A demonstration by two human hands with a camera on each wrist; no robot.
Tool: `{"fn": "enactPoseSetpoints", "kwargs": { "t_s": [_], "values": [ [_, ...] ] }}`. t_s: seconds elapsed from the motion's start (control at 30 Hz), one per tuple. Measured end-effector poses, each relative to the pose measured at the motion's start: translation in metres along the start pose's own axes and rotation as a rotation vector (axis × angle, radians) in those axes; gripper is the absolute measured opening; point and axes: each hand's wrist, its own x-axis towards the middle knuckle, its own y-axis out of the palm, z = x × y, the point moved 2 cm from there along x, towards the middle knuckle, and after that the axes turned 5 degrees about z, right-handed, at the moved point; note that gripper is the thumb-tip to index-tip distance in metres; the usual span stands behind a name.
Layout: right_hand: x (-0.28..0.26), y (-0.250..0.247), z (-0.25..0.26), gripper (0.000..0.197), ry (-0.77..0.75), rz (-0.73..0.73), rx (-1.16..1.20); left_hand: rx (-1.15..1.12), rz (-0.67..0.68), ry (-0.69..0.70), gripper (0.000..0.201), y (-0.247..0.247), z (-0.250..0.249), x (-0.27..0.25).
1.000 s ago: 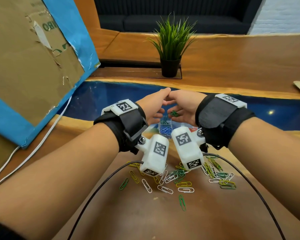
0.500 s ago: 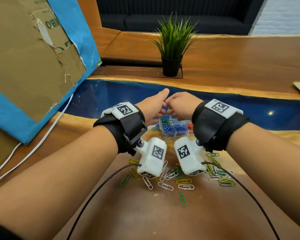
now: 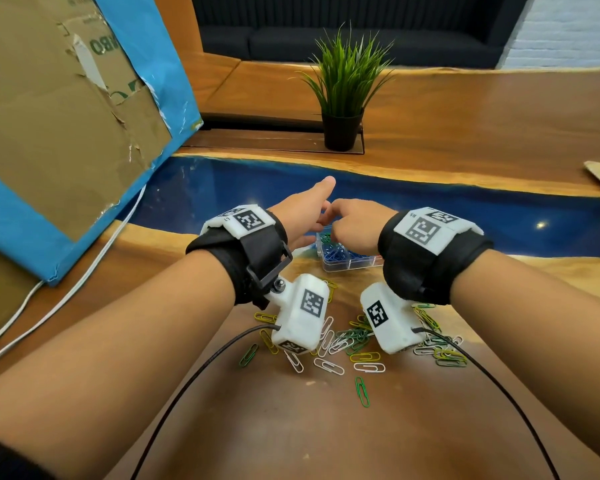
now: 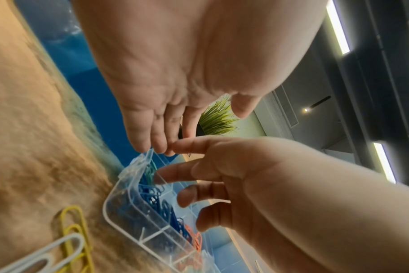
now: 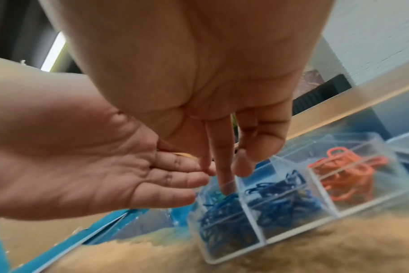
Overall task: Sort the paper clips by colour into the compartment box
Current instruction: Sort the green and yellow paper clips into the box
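Hands, two, left hand (image 3: 302, 216) fingers straight, right hand (image 3: 355, 225) fingers loose over one compartment box (image 3: 347, 263)

Wooden table (image 3: 465, 109) with a blue resin strip (image 3: 430, 209) across it, potted grass plant (image 3: 343, 88) at the far side, dark sofa (image 3: 326, 32) beyond, white brick wall (image 3: 568, 29) far right, blue-edged cardboard (image 3: 49, 109) leaning left.

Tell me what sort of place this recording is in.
Probably an office lounge or meeting room, not a workshop. A long wooden table with a blue resin strip runs across it, a dark sofa stands behind, and a small potted plant sits on the table. Ceiling strip lights fit that too.
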Motion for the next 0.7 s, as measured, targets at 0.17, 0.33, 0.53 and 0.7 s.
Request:
{"fn": "enactPoseSetpoints", "kwargs": {
  "t_s": [0.17,0.33,0.53,0.7],
  "values": [
    [0.0,-0.007,-0.005,0.035,-0.095,-0.052,0.146,-0.021,-0.006,0.036,0.051,-0.004,-0.002,-0.006],
    [-0.025,-0.009,-0.023,0.016,-0.156,-0.081,0.153,0.297,0.052,0.164,0.016,-0.011,-0.007,-0.029],
    [-0.062,0.023,-0.034,0.012,-0.22,0.115,-0.219,1.028,0.3,0.149,0.015,0.007,0.017,-0.06],
    [-0.071,0.042,-0.033,0.018,-0.268,0.199,-0.281,1.228,0.313,0.219,0.009,0.028,0.027,-0.065]
  ]
}}
